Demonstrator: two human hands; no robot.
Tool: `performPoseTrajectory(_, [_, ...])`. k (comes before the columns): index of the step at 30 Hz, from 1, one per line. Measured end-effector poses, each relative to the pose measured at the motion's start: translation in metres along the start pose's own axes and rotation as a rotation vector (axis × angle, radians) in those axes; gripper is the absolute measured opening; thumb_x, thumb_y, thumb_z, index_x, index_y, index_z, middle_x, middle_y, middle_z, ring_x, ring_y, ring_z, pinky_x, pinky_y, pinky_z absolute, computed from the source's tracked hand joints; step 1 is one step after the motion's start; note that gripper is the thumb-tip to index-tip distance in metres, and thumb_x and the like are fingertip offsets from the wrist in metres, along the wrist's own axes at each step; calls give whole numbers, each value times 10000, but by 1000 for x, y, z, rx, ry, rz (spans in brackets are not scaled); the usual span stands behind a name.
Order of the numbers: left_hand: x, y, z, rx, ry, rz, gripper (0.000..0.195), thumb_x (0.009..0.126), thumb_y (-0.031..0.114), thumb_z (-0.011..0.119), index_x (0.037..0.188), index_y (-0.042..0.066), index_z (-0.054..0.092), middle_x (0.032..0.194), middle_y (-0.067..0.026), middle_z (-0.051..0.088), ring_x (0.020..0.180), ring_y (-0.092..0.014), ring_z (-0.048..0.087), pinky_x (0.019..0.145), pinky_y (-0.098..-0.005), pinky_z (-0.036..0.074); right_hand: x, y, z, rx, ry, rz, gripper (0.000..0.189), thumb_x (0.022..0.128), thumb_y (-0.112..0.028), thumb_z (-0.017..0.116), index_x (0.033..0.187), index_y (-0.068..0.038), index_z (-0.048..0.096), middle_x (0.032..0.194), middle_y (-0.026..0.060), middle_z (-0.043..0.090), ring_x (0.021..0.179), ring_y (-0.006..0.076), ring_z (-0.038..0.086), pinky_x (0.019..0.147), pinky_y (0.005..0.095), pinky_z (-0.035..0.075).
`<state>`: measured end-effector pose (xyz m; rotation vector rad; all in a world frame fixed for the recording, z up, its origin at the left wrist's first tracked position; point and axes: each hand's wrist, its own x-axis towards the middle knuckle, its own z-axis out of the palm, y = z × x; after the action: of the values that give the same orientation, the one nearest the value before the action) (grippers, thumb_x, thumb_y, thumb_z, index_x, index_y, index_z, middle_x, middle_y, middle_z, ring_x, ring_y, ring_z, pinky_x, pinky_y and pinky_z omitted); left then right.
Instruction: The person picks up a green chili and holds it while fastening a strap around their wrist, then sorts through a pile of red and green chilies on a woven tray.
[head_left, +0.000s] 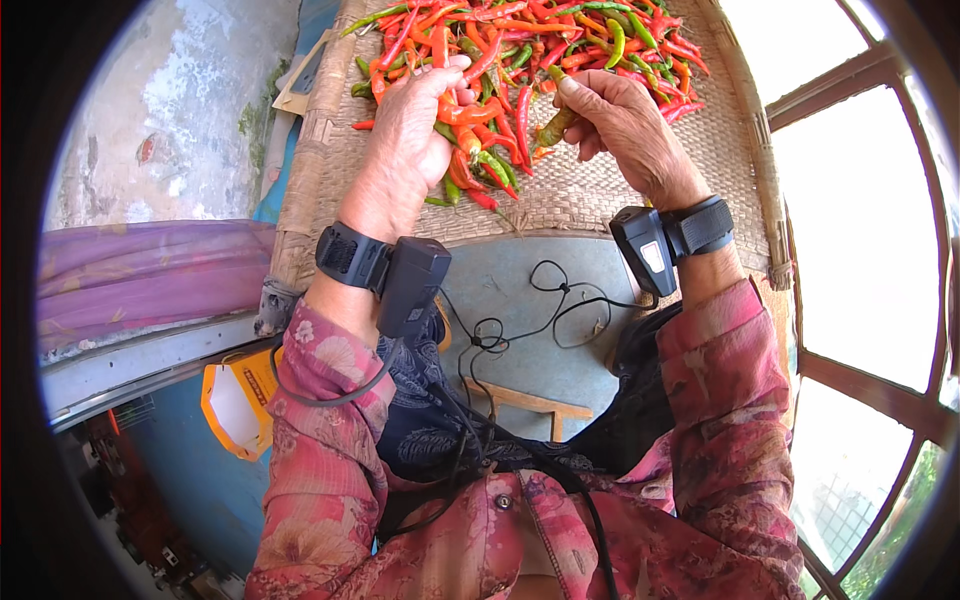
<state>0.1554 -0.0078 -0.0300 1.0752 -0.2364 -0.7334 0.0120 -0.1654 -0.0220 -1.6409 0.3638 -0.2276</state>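
Note:
Red, orange and green chili peppers (523, 124) lie heaped on a woven mat tray (600, 195) with a rolled rim. My left hand (415, 124) is at the heap's left side, palm partly up, with red and orange chilies lying against its palm and fingers; some of its fingers are hidden behind them. To the right, my right hand (611, 120) pinches a brownish-green chili (556, 127) between thumb and fingers, just above the mat. Each wrist wears a black strapped device with a cable.
Black cables (487, 341) hang in loops between my knees, over a grey floor (525, 315). Part of a wooden stool (525, 401) shows below. A worn wall (172, 112) and purple cloth (157, 277) are at left, with a yellow-edged box (236, 405). Framed windows (862, 247) stand at right.

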Motion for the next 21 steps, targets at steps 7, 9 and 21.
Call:
performPoseTrajectory(7, [-10,-5,16,188,-249,-59,326,892,168,582,1159,-9,519,985,-100,606,889,-169,607,786,-295,516,5,8,0,175,1,-100,214,899,-195,567,882,18,576,753,62,611,636,102,608,582,224,533])
performPoseTrajectory(9, [-12,-9,17,182,-256,-66,334,894,163,578,1174,2,494,1027,-115,606,905,-176,612,796,-306,520,6,10,4,198,1,-172,168,897,-157,568,892,10,565,765,58,606,663,108,614,606,232,537])
performPoseTrajectory(21, [-18,-15,29,159,-307,-125,325,877,167,594,1145,1,517,951,-74,603,767,-143,622,648,-266,534,8,13,6,213,19,-185,153,906,-130,543,884,20,524,780,70,599,725,131,632,644,238,542])
